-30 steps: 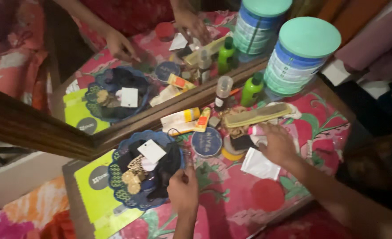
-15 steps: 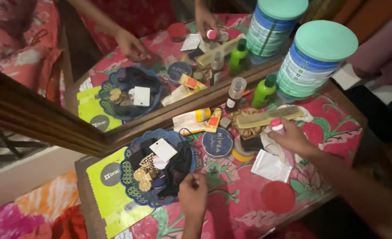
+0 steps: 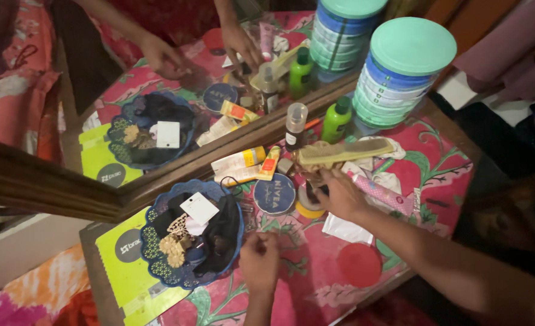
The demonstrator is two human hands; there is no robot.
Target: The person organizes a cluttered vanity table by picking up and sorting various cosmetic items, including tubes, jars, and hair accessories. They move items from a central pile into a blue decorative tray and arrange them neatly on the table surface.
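Shifted since half a second back: right hand drawn leftward off the small pink-capped item, now down among clutter by the yellow tape roll; pink patterned tube lying free on the cloth just right of it. Left hand hardly moved, hovering just right of the blue lace-edged dish.

Right fingers curled downward onto small dark bits near the tape roll; grip contents hidden, cannot tell whether anything is pinched. Left fingers loosely bunched, tips together; whether anything tiny is held, cannot tell.

Dish heaped with dark fabric, gold earrings and a white card, probably kept there to stop small pieces scattering. Comb laid flat across other things, resting place only.

Counted on the table, mirror copies excluded: one large tin with green lid, one green bottle, one clear spray bottle, one round blue cream tin, two yellow-tipped tubes, one white sachet, one green folder.
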